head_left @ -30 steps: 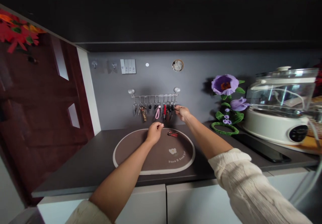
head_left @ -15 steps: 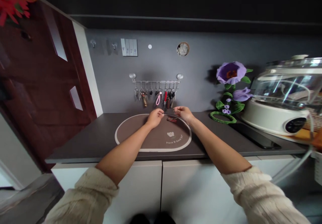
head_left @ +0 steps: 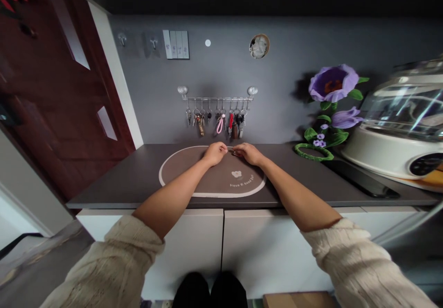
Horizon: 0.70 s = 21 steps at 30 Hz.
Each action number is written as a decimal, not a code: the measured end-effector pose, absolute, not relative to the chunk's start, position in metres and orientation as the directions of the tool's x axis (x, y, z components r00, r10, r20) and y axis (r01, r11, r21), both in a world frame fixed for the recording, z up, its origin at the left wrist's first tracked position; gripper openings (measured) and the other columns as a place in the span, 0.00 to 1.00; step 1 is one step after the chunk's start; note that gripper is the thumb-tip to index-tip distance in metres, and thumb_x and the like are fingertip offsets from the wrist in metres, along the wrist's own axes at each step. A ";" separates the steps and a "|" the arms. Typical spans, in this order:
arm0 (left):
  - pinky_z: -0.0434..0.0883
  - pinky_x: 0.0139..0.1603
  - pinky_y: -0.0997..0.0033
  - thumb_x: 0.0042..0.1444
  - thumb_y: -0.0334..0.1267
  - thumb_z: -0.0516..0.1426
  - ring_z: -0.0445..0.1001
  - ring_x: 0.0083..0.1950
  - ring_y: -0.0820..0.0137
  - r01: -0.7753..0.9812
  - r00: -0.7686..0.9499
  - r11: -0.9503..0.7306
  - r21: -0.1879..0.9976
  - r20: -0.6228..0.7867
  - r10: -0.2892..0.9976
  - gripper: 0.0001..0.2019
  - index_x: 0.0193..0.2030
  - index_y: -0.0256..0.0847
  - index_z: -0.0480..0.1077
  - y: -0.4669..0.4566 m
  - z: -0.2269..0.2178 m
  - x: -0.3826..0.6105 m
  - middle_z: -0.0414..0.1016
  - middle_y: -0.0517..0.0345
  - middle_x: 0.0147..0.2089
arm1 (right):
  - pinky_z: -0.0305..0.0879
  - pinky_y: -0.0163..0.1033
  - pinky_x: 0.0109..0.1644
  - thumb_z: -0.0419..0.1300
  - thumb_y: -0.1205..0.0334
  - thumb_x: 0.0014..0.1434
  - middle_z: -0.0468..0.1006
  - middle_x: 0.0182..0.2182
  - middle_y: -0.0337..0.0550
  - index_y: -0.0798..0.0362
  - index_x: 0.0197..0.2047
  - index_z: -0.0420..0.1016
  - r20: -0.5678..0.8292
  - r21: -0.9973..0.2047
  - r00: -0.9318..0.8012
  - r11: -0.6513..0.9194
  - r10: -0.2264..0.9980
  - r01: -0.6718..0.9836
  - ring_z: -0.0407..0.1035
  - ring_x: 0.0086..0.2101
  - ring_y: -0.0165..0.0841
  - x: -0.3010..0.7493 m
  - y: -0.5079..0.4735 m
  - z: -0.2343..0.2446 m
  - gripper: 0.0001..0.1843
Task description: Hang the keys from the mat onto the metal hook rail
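The right hand (head_left: 248,153) has dropped from the chrome key rail (head_left: 217,99) to the brown oval mat (head_left: 180,174) on the dark table (head_left: 138,179), fingers curled over the small red keychain (head_left: 236,153). The left hand (head_left: 215,153) is loosely closed beside it; whether it holds anything, I cannot tell.

A dark grey countertop (head_left: 138,179) carries a brown oval mat (head_left: 194,179) at centre. At three o'clock stand a purple flower ornament (head_left: 328,109) and a white cooker (head_left: 391,146)

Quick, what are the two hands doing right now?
Left hand: closed in a loose fist over the mat; contents cannot be told.
Right hand: fingers on a small key item.
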State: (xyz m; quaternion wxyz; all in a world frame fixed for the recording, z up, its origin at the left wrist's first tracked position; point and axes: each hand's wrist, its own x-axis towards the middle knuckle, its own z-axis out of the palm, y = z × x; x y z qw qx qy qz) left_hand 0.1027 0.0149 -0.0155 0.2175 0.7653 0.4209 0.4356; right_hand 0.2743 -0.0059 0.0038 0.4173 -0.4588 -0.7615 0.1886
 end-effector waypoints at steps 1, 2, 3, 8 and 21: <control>0.62 0.31 0.75 0.45 0.30 0.53 0.65 0.27 0.75 0.460 0.265 -0.548 0.699 0.481 0.836 0.04 0.27 0.36 0.69 0.015 -0.015 0.103 0.69 0.59 0.25 | 0.59 0.35 0.45 0.58 0.74 0.43 0.76 0.28 0.39 0.51 0.27 0.76 0.451 -0.667 -0.236 0.501 0.861 0.551 0.66 0.34 0.31 0.274 -0.005 0.004 0.10; 0.62 0.31 0.75 0.45 0.30 0.53 0.65 0.27 0.75 0.464 0.262 -0.543 0.700 0.477 0.839 0.04 0.28 0.36 0.69 0.014 -0.015 0.102 0.69 0.58 0.25 | 0.58 0.35 0.45 0.58 0.74 0.43 0.76 0.28 0.39 0.50 0.27 0.76 0.445 -0.661 -0.238 0.496 0.863 0.564 0.66 0.34 0.31 0.275 -0.004 0.004 0.10; 0.62 0.30 0.75 0.45 0.31 0.53 0.65 0.27 0.75 0.468 0.258 -0.537 0.701 0.473 0.842 0.04 0.28 0.36 0.69 0.014 -0.015 0.102 0.69 0.58 0.25 | 0.58 0.34 0.45 0.58 0.75 0.42 0.76 0.28 0.39 0.50 0.26 0.76 0.444 -0.650 -0.241 0.495 0.863 0.576 0.66 0.34 0.31 0.276 -0.004 0.004 0.11; 0.62 0.31 0.75 0.45 0.31 0.54 0.64 0.26 0.75 0.468 0.238 -0.529 0.707 0.476 0.847 0.03 0.27 0.36 0.69 0.012 -0.013 0.102 0.69 0.59 0.25 | 0.58 0.33 0.43 0.59 0.76 0.40 0.76 0.27 0.38 0.50 0.23 0.76 0.460 -0.618 -0.242 0.504 0.854 0.603 0.66 0.32 0.30 0.279 -0.003 0.005 0.11; 0.63 0.32 0.76 0.45 0.29 0.54 0.64 0.27 0.77 0.338 0.216 -0.489 0.804 0.439 0.872 0.04 0.30 0.34 0.68 0.004 -0.005 0.104 0.68 0.59 0.26 | 0.56 0.31 0.35 0.60 0.75 0.40 0.72 0.20 0.35 0.52 0.18 0.74 0.462 -0.578 -0.225 0.484 0.858 0.657 0.62 0.24 0.26 0.289 -0.007 0.017 0.08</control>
